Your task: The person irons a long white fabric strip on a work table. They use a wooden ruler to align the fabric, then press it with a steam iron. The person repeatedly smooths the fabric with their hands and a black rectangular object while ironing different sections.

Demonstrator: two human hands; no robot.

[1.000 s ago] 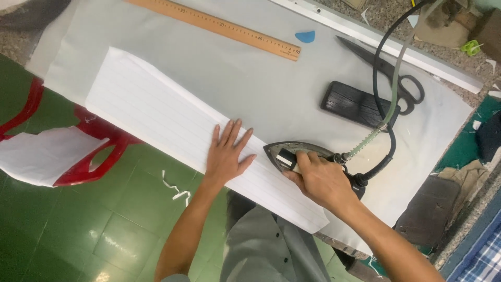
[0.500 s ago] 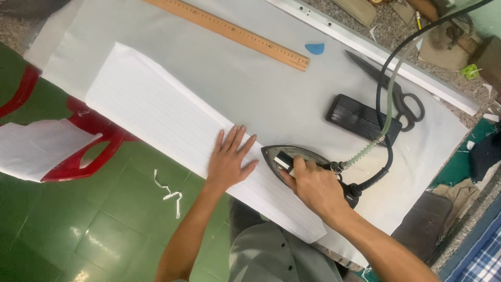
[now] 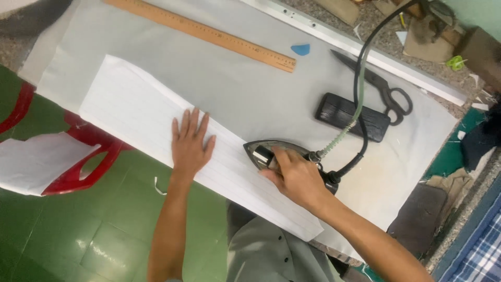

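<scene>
Two hands on cloth point(image 3: 135, 109), right hand point(image 3: 295, 177) gripping iron point(image 3: 266, 151), scissors point(image 3: 378, 86) & ruler point(image 3: 209, 32) nr.

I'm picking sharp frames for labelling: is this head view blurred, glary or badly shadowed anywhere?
Head view: light is even, shadows soft; the white fabric is bright but its stripes remain visible; the left hand, right hand and iron look slightly soft; mild glare on the green floor.

No packages, labels, signs or screens show anywhere (table or floor).
</scene>
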